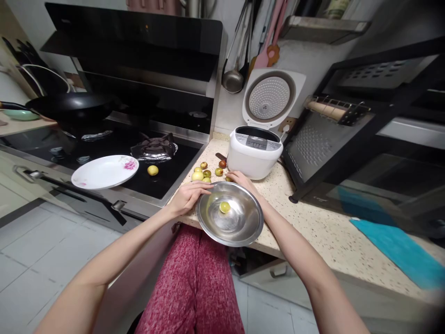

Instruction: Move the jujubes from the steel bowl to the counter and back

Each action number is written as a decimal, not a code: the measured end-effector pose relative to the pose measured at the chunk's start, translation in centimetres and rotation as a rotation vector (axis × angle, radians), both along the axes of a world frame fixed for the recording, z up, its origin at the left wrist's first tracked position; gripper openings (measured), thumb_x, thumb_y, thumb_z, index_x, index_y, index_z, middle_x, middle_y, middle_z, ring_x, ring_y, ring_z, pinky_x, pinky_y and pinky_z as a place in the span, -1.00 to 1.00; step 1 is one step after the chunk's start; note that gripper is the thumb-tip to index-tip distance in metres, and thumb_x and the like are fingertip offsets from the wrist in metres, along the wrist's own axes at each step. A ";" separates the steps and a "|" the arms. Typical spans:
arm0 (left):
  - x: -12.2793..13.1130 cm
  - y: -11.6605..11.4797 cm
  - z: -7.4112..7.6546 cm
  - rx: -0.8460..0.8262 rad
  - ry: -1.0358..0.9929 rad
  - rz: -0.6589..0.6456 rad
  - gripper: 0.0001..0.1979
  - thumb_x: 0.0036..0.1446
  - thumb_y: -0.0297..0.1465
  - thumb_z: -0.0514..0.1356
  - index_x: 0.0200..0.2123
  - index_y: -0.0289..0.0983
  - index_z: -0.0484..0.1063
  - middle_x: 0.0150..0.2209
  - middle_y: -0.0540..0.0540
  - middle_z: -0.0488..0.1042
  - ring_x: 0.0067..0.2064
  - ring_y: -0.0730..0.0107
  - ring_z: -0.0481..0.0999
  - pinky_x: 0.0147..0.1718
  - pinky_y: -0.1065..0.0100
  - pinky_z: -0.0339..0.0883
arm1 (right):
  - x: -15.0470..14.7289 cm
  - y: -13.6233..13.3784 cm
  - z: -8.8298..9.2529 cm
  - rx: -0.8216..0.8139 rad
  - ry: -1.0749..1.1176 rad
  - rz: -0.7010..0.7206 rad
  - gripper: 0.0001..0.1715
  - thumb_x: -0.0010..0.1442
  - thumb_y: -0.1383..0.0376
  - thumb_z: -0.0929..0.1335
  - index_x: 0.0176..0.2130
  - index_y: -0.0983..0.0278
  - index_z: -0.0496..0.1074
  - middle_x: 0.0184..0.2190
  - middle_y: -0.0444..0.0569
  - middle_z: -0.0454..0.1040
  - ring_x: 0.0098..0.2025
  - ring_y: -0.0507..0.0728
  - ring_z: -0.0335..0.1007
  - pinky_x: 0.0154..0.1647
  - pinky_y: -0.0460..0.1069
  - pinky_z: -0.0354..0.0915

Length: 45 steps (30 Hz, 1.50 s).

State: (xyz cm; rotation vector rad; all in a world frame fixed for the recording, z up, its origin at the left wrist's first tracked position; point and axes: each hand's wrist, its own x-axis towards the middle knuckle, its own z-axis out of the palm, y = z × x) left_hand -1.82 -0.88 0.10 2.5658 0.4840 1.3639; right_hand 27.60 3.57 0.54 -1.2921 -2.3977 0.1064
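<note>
Countertop [330, 232]: bowl [241, 227] touching left grip [187, 197].

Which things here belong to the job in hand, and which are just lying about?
Likely in the job:
- steel bowl, left hand at its rim
- fruit in the bowl
- fruits on the counter, right hand beside them

Likely just there:
- open rice cooker
- wok
- blue cloth

A black wok [78, 104] sits left of a gas burner [155, 144].
</note>
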 end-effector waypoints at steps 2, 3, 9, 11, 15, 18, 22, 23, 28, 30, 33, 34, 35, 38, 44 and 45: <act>0.0 0.0 0.0 0.003 0.005 -0.002 -0.49 0.53 -0.32 -0.14 -0.06 -0.28 0.64 0.04 -0.20 0.67 0.14 0.22 0.65 0.16 0.06 0.55 | 0.2 -0.2 0.4 0.049 0.039 -0.006 -0.59 0.42 0.31 0.34 0.22 0.23 0.45 0.16 0.18 0.48 0.23 0.28 0.41 0.22 0.22 0.43; 0.0 0.0 0.0 0.001 0.007 -0.003 -0.49 0.53 -0.33 -0.14 -0.05 -0.28 0.64 0.04 -0.20 0.67 0.15 0.22 0.64 0.17 0.04 0.55 | 0.4 -0.4 0.7 0.087 0.068 -0.007 -0.60 0.43 0.32 0.32 0.22 0.20 0.46 0.14 0.15 0.48 0.21 0.28 0.42 0.21 0.23 0.44; 0.1 -0.1 -0.1 -0.009 0.038 -0.014 -0.54 0.51 -0.34 -0.10 0.01 -0.28 0.62 0.11 -0.21 0.63 0.22 0.17 0.59 0.22 -0.01 0.52 | 1.1 -3.5 4.1 0.275 0.270 0.042 -0.61 0.45 0.30 0.29 0.20 0.20 0.48 0.13 0.18 0.50 0.20 0.35 0.41 0.27 0.32 0.37; 0.1 -0.1 -0.2 -0.007 0.040 -0.018 -0.55 0.51 -0.35 -0.09 0.02 -0.28 0.62 0.12 -0.21 0.62 0.22 0.18 0.59 0.22 0.00 0.53 | 0.5 -5.1 5.2 0.246 0.317 0.132 -0.63 0.45 0.28 0.31 0.19 0.18 0.49 0.10 0.15 0.54 0.17 0.33 0.45 0.25 0.32 0.38; 0.1 -0.1 -0.3 -0.024 0.027 -0.021 -0.56 0.50 -0.35 -0.07 0.05 -0.25 0.62 0.13 -0.20 0.62 0.22 0.19 0.59 0.23 0.02 0.53 | -1.8 -7.7 6.1 0.021 0.313 0.421 -0.67 0.40 0.23 0.40 0.14 0.14 0.53 0.09 0.06 0.59 0.15 0.26 0.51 0.24 0.25 0.42; 0.1 -0.2 -0.2 -0.030 0.030 -0.022 -0.57 0.50 -0.34 -0.06 0.06 -0.25 0.61 0.13 -0.20 0.62 0.23 0.18 0.59 0.23 0.02 0.53 | -3.1 -8.7 5.8 -0.131 0.233 0.531 -0.69 0.39 0.26 0.42 0.11 0.15 0.54 0.07 0.04 0.60 0.15 0.22 0.52 0.23 0.21 0.42; 0.1 -0.3 -0.1 -0.031 0.037 -0.007 -0.56 0.51 -0.35 -0.07 0.04 -0.27 0.62 0.13 -0.21 0.62 0.23 0.18 0.59 0.23 0.01 0.52 | -3.5 -8.8 5.2 -0.213 0.124 0.522 -0.70 0.37 0.34 0.42 0.08 0.18 0.54 0.07 0.02 0.58 0.14 0.20 0.50 0.24 0.18 0.39; 0.1 -0.3 -0.1 -0.036 0.038 -0.007 -0.55 0.51 -0.35 -0.08 0.04 -0.27 0.62 0.13 -0.21 0.62 0.23 0.18 0.59 0.23 0.01 0.52 | -3.4 -8.8 5.1 -0.218 0.108 0.517 -0.70 0.36 0.36 0.42 0.08 0.19 0.54 0.07 0.02 0.58 0.13 0.20 0.50 0.24 0.17 0.38; 0.1 -0.3 -0.1 -0.069 0.044 -0.008 -0.52 0.52 -0.30 -0.10 0.02 -0.25 0.63 0.13 -0.20 0.62 0.23 0.17 0.58 0.24 -0.01 0.50 | -3.4 -8.6 4.9 -0.209 0.022 0.452 -0.71 0.32 0.42 0.43 0.02 0.20 0.56 0.00 0.02 0.60 0.07 0.21 0.53 0.17 0.16 0.40; 0.1 -0.2 -0.2 -0.060 0.045 -0.003 -0.52 0.52 -0.29 -0.10 0.01 -0.24 0.63 0.12 -0.19 0.62 0.22 0.18 0.59 0.24 -0.01 0.50 | -3.4 -8.6 4.8 -0.212 -0.009 0.436 -0.72 0.31 0.43 0.43 0.00 0.20 0.57 -0.02 0.02 0.60 0.05 0.21 0.54 0.15 0.15 0.41; 0.0 -0.2 -0.1 -0.057 0.052 0.006 -0.52 0.52 -0.29 -0.10 0.01 -0.23 0.63 0.13 -0.19 0.62 0.21 0.17 0.60 0.23 -0.02 0.50 | -3.4 -8.5 4.6 -0.207 -0.024 0.417 -0.71 0.31 0.43 0.42 0.01 0.20 0.56 0.00 0.02 0.60 0.06 0.21 0.54 0.15 0.15 0.42; 0.0 -0.2 -0.1 -0.057 0.055 0.009 -0.52 0.52 -0.29 -0.10 0.01 -0.23 0.63 0.13 -0.18 0.62 0.21 0.17 0.60 0.23 -0.02 0.50 | -3.4 -8.5 4.5 -0.205 -0.025 0.412 -0.71 0.32 0.43 0.42 0.02 0.20 0.55 0.01 0.03 0.60 0.07 0.21 0.54 0.16 0.15 0.42; 0.0 -0.3 -0.1 -0.056 0.058 0.011 -0.51 0.52 -0.29 -0.11 0.01 -0.23 0.63 0.13 -0.19 0.62 0.21 0.16 0.60 0.23 -0.02 0.50 | -3.4 -8.4 4.5 -0.204 -0.024 0.407 -0.71 0.32 0.42 0.42 0.02 0.20 0.55 0.02 0.03 0.59 0.08 0.21 0.53 0.17 0.15 0.41; 0.1 -0.3 0.0 -0.045 0.057 0.007 -0.50 0.52 -0.30 -0.12 0.01 -0.23 0.64 0.12 -0.19 0.63 0.21 0.16 0.59 0.22 -0.01 0.50 | -3.3 -8.4 4.5 -0.205 -0.014 0.405 -0.69 0.32 0.40 0.43 0.05 0.22 0.53 0.07 0.05 0.58 0.12 0.24 0.52 0.20 0.17 0.40; 0.2 -0.3 0.0 -0.030 0.050 0.003 -0.53 0.52 -0.33 -0.10 0.02 -0.24 0.62 0.10 -0.20 0.64 0.20 0.17 0.60 0.22 0.01 0.49 | -3.0 -8.2 4.9 -0.158 0.143 0.425 -0.74 0.37 0.27 0.42 0.05 0.18 0.54 0.03 0.03 0.60 0.11 0.23 0.53 0.18 0.18 0.41; 0.2 -0.3 0.0 -0.037 0.053 0.005 -0.54 0.52 -0.33 -0.10 0.04 -0.24 0.60 0.09 -0.19 0.64 0.21 0.18 0.59 0.23 0.01 0.47 | -2.9 -8.1 4.9 -0.134 0.172 0.415 -0.76 0.38 0.26 0.41 0.04 0.17 0.54 0.02 0.03 0.61 0.09 0.23 0.53 0.17 0.18 0.41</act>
